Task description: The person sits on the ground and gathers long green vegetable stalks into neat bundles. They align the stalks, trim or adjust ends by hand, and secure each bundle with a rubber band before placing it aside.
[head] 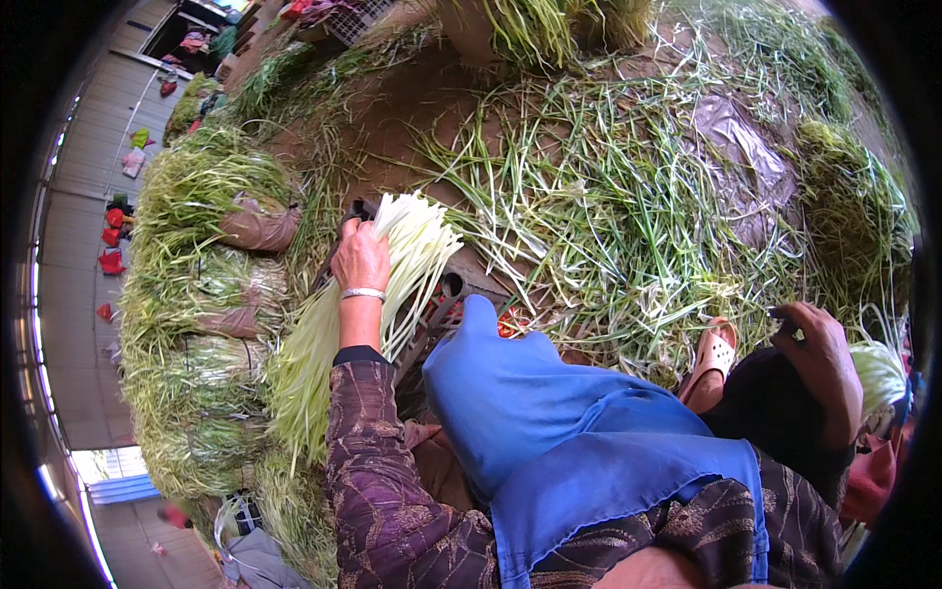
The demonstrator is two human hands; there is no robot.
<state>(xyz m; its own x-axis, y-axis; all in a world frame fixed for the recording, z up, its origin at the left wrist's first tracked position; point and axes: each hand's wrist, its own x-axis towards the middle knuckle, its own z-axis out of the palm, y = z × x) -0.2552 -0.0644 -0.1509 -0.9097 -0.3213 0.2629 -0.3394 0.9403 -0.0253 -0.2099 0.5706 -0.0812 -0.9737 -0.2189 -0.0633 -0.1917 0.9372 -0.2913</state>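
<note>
My left hand [362, 254] is closed around a bundle of long, pale leafy stalks [416, 247] that look like blanched chives. Their white ends lie fanned out at the top, and the yellow-green leaves hang down past my wrist. Under the bundle is a dark frame with an open tube end [452, 284]; the stalks hide much of it. On the right, my right hand [820, 364] hovers with bent, parted fingers and nothing visible in it. A blue apron [567, 420] covers my lap, between the two hands.
Bound bales of green stalks [221, 294] line the left side. Loose green leaves [625, 213] litter the ground ahead, around a plastic sheet [743, 147]. A foot in a pale clog [715, 352] stands right of the apron. Pale stalks [879, 372] lie at far right.
</note>
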